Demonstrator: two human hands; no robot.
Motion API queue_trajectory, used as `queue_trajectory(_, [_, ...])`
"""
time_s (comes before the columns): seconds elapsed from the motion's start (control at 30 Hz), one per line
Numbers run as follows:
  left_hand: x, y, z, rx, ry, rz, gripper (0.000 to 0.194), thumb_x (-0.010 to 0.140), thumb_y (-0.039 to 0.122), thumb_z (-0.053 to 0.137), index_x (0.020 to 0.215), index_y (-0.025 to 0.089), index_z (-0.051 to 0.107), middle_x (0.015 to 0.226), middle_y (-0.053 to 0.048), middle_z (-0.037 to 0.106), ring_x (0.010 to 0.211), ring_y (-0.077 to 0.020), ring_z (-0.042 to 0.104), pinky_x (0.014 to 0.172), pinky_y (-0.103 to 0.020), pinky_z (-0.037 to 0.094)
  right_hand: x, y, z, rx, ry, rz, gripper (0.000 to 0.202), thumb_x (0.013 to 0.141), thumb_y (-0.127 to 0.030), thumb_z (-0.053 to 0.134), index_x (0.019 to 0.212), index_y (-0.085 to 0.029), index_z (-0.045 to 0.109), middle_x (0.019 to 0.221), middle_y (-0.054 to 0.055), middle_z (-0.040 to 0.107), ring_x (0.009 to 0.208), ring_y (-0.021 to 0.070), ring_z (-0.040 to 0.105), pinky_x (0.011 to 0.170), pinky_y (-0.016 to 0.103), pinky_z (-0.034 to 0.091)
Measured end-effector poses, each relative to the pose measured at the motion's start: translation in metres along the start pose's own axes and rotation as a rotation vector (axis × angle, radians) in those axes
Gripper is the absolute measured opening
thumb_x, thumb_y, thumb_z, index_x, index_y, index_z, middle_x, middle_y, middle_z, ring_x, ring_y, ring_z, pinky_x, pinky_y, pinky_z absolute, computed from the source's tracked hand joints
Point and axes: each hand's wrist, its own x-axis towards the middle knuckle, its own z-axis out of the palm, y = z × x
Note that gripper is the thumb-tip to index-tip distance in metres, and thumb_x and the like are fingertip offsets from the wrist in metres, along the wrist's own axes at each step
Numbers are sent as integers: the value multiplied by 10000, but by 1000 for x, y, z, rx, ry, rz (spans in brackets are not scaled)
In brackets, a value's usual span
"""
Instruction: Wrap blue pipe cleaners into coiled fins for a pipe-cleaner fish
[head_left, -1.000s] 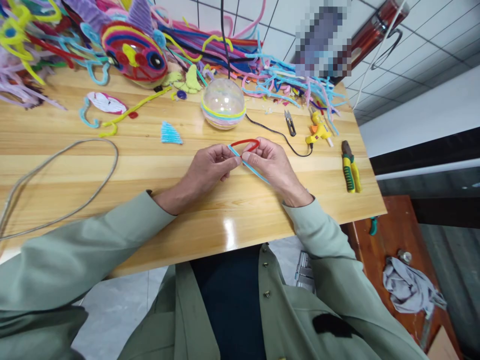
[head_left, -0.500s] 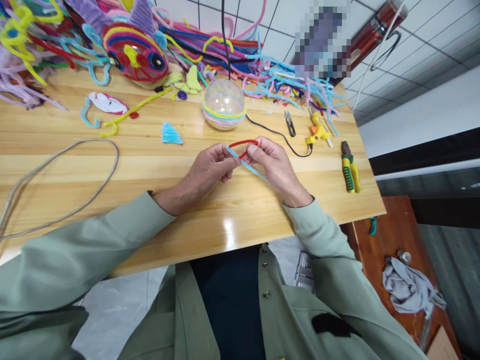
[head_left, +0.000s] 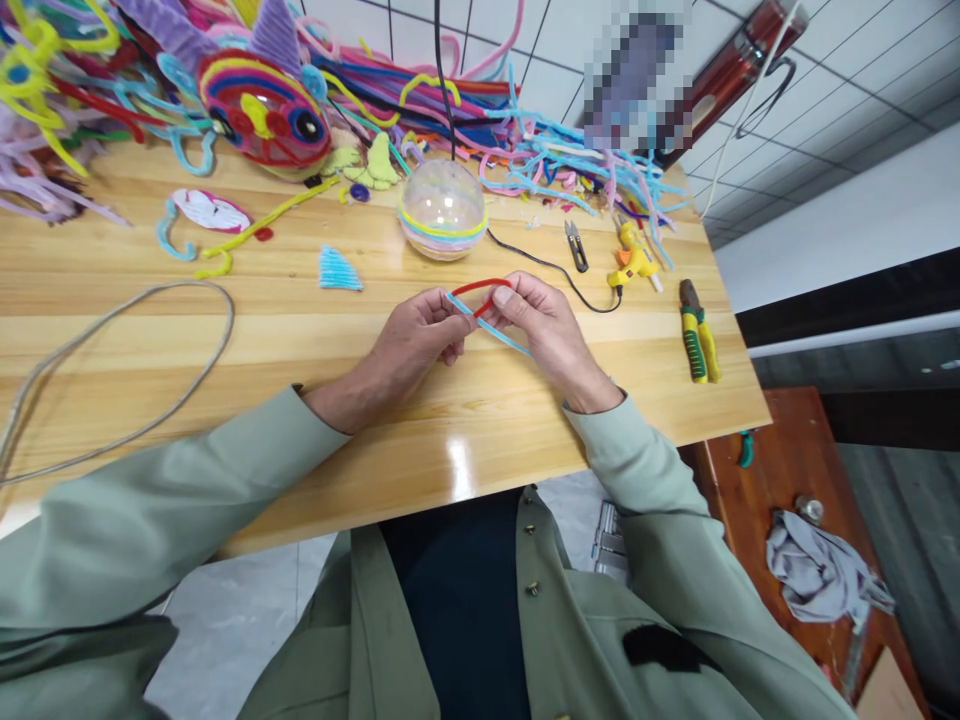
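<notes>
At mid-frame, above the pale wooden desk [head_left: 450, 430], the left hand [head_left: 418, 328] pinches a thin light-blue fuzzy strip [head_left: 504, 337] and a looped red fuzzy strip [head_left: 480, 285]; the right hand [head_left: 546, 322] clasps its bend. Both look light, soft and pliable, best pinched near their crossing.
</notes>
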Motion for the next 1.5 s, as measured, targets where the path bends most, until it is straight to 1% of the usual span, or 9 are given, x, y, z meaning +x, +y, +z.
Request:
queue_trajectory(0.1, [0,0,0,-17,0,-3,169,738,200,830,781,207,667,600,33,637,524,-104,552,524,-231,448,1,2,-1,16,22,-13,561,900,-769,845,924,-228,697,857,-3,706,792,145,632,806,287,584])
queue_trajectory(0.27, [-1,3,2,-20,-21,1,168,718,162,819,771,206,666,605,37,630,523,-95,534,517,-222,438,4,6,-3,10,34,-34,586,861,-793,862,880,-229,708,791,-10,690,743,141,619,768,283,581])
queue_trajectory(0.5, [0,1,1,-27,-29,-1,185,692,177,841,762,210,672,610,36,629,524,-95,528,516,-233,436,5,7,-3,23,39,-50,582,876,-787,854,863,-221,720,773,-13,683,717,132,613,762,284,585])
queue_trajectory(0.7, [2,-2,-2,-40,-38,11,195,712,175,861,762,213,676,624,31,634,532,-100,519,522,-245,418,5,6,-3,24,26,-46,581,869,-784,863,862,-223,712,770,-13,683,713,133,604,755,289,576])
queue_trajectory(0.83, [2,-2,-2,-29,-38,9,214,751,183,867,752,219,656,616,30,625,529,-102,514,532,-252,410,5,6,-2,6,-5,-33,577,843,-777,887,903,-233,705,796,-15,686,730,141,594,748,302,560])
queue_trajectory(1.0, [2,0,-2,-39,-38,19,243,768,211,887,760,220,643,619,41,605,533,-101,513,534,-254,410,4,6,-2,13,-33,-21,536,846,-695,928,968,-222,709,861,-18,698,771,134,595,755,293,523])
queue_trajectory(1.13, [2,0,-3,-53,-30,20,276,750,249,910,749,213,637,617,44,602,527,-89,501,525,-241,392,3,9,-3,-3,-52,-29,461,871,-621,928,957,-213,729,843,-23,680,759,132,550,746,300,477])
queue_trajectory(1.33, [1,-1,-2,-19,-13,14,293,718,284,933,745,206,653,633,42,608,536,-81,496,529,-230,386,3,15,-1,-77,-11,-33,357,902,-537,874,871,-218,715,740,-46,558,700,127,429,662,296,358])
queue_trajectory(1.5, [1,-1,-2,29,-20,30,315,711,332,949,744,204,662,654,37,626,547,-82,493,531,-231,402,4,16,1,-103,28,-20,274,878,-453,833,837,-221,692,693,-60,504,681,122,412,641,288,327])
